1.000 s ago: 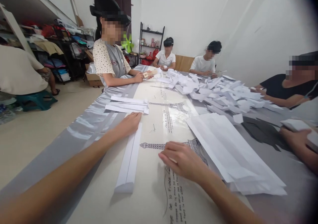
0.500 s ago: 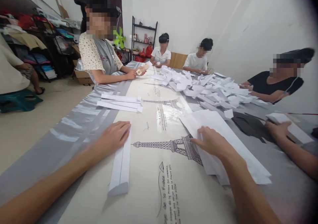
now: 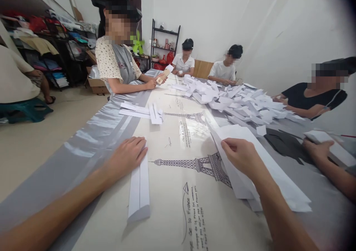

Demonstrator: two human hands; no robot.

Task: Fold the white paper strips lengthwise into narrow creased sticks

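Observation:
My left hand [image 3: 129, 154] lies on the far end of a long folded white paper strip [image 3: 139, 195], its fingers stretched out flat and covering that end. The strip rests lengthwise on the printed table cover [image 3: 169, 214], with a fold line along it. To the right, my right hand [image 3: 240, 152] is closed in a pinch at the left edge of several overlapping white sheets of paper [image 3: 267, 169]. Its thumb and forefinger meet on a sheet's edge, partly hidden by the hand. An Eiffel Tower drawing [image 3: 189, 165] lies between my hands.
More folded strips [image 3: 136, 110] lie ahead on the left. A large heap of folded white papers [image 3: 230, 98] covers the far right. Near it lies a dark flat piece [image 3: 286, 145]. At the right, another person's hand [image 3: 318, 149] holds a white paper block [image 3: 330, 145]. Others sit around the table.
My right hand has gone from spread fingers on the sheets to a pinch at their edge. One strip ahead now lies across the others. My left hand stays on its strip.

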